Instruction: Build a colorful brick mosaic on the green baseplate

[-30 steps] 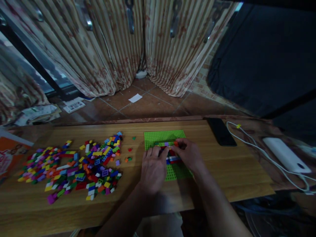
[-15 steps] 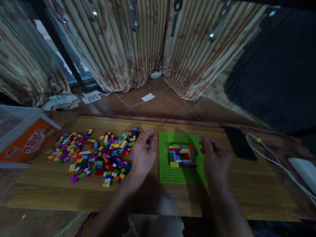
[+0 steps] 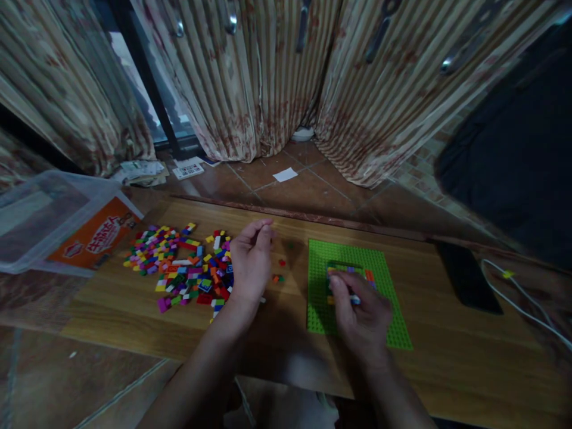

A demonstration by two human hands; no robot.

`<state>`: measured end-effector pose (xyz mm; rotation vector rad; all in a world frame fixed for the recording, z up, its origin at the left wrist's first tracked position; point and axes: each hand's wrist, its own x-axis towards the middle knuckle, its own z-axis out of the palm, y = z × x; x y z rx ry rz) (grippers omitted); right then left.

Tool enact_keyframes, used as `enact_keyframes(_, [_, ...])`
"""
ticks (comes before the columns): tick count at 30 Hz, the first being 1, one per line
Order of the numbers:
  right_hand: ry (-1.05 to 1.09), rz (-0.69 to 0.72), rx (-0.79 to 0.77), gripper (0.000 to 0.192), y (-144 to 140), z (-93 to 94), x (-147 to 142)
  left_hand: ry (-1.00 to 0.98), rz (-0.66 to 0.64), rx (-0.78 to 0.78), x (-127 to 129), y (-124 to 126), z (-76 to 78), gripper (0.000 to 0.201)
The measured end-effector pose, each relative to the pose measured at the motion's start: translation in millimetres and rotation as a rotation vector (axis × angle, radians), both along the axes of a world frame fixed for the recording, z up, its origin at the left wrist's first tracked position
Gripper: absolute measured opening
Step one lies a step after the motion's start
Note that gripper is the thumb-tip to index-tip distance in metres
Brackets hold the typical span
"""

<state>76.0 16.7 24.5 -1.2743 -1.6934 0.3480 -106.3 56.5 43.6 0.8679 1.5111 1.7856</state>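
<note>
A green baseplate (image 3: 322, 257) lies on the wooden table (image 3: 277, 333), right of centre. A low block of mixed-colour bricks (image 3: 353, 271) is pressed onto it. My right hand (image 3: 363, 316) lies over the near part of that block with its fingertips on the bricks; it is blurred, so I cannot tell whether it grips one. My left hand (image 3: 251, 263) hovers at the right edge of a pile of loose coloured bricks (image 3: 185, 268). Its fingers are loosely curled and apart, with nothing in them.
Two or three stray bricks (image 3: 279, 277) lie between the pile and the baseplate. A clear plastic bin with an orange label (image 3: 96, 235) stands at the far left. A dark phone (image 3: 467, 277) and a white cable (image 3: 527, 305) lie at the right. Striped curtains hang behind.
Both hands came off the brick block. My left hand moved left to the pile's edge, and my right hand came back down onto the block. The view swung left.
</note>
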Motion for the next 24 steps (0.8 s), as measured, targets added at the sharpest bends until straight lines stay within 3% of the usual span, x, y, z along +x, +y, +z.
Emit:
enact_keyframes(3, [-0.071, 0.156, -0.056, 0.015, -3, -4.0, -13, -0.036, 0.029, 0.042, -9, 0, 1.7, 0.018])
enact_keyframes(7, [-0.101, 0.246, -0.165, 0.017, 0, -9.1, -23, -0.124, 0.063, 0.07, -22, 1, 4.3, 0.015])
enact_keyframes(16, [-0.161, 0.327, -0.238, 0.017, 3, -23.0, -41, -0.163, 0.097, 0.103, -47, 2, 3.3, 0.017])
enact_keyframes(24, [-0.152, 0.304, -0.23, 0.018, 9, -27.2, -57, -0.237, 0.131, 0.112, -58, -2, 8.9, 0.016])
